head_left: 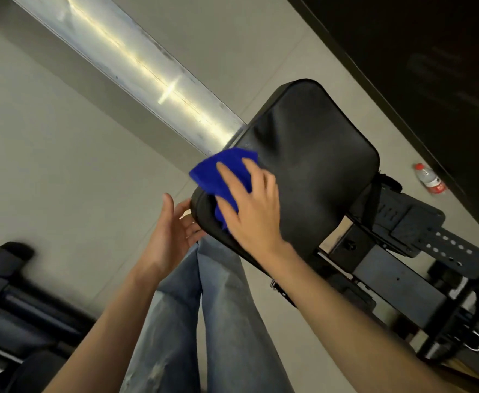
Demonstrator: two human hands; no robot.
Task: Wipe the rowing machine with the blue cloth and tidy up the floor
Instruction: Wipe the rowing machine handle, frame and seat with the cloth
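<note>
The black padded seat [312, 154] of the rowing machine fills the middle of the view, with the silver rail [136, 63] running away to the upper left. A blue cloth [221, 174] lies on the seat's near left corner. My right hand [252, 208] presses flat on the cloth with fingers spread. My left hand [170, 236] is at the seat's left edge, fingers reaching under the rim; whether it grips the seat is unclear.
A plastic bottle with a red cap and label [429, 178] lies on the grey floor at the right, beside a dark wall. The black frame with a holed bracket [442, 248] extends right. Another dark machine part [8, 304] sits at lower left. My jeans-clad legs [193, 321] are below.
</note>
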